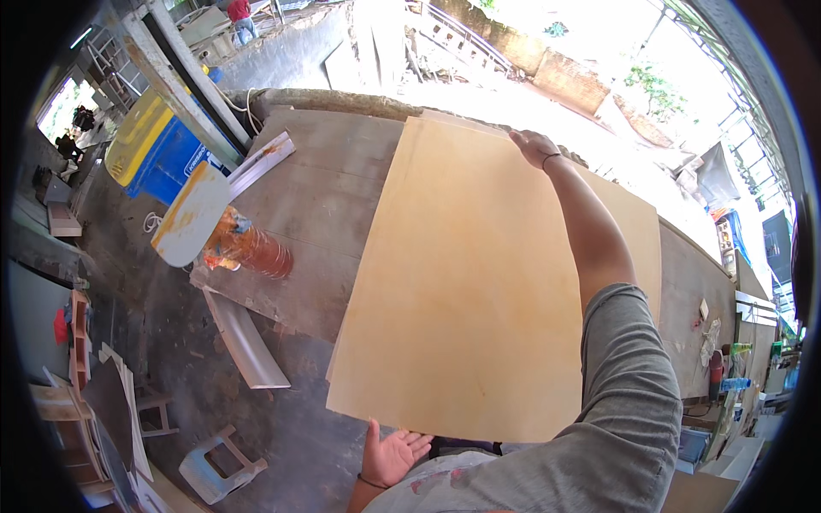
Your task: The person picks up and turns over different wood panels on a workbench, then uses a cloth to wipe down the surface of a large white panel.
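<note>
A large pale plywood sheet lies in front of me on the table, roughly lined up over other sheets whose edges peek out at its left and far sides. Another sheet shows to the right, beyond my forearm. My right hand reaches across to the far right corner of the top sheet and rests along its edge, fingers stretched out. At the near left edge, my left hand is palm up with the thumb raised and fingers extended, the fingertips close beside the sheet's edge; I cannot tell whether they touch it.
Left on the brown worktable stand an orange-stained, plastic-wrapped cylinder and a stained white board. A blue and yellow container is behind them. A curved panel leans at the table's left edge; a stool is on the floor.
</note>
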Demonstrator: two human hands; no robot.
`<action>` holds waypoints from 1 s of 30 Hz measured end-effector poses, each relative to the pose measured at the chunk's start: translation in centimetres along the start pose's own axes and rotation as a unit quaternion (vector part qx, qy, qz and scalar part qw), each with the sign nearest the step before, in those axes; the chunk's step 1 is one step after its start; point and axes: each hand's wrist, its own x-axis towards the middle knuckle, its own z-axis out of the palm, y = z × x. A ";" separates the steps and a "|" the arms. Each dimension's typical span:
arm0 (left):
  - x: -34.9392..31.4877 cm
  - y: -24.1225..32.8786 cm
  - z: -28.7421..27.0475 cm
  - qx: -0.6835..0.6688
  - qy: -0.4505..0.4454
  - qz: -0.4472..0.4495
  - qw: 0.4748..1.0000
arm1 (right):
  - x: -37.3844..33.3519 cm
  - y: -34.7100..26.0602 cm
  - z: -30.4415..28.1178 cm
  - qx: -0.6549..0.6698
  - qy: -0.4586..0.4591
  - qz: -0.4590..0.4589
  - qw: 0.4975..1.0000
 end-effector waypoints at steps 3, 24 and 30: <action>1.6 2.6 -0.5 0.018 -0.043 0.012 0.999 | 4.3 -1.5 -2.6 -0.023 0.010 -0.002 1.000; 0.2 1.8 0.8 0.140 -0.038 -0.005 0.989 | -0.3 -2.6 -1.1 -0.103 -0.017 0.080 0.991; 0.7 1.7 -0.9 0.167 -0.060 -0.026 0.984 | -3.8 2.8 -4.6 -0.016 0.047 0.112 0.993</action>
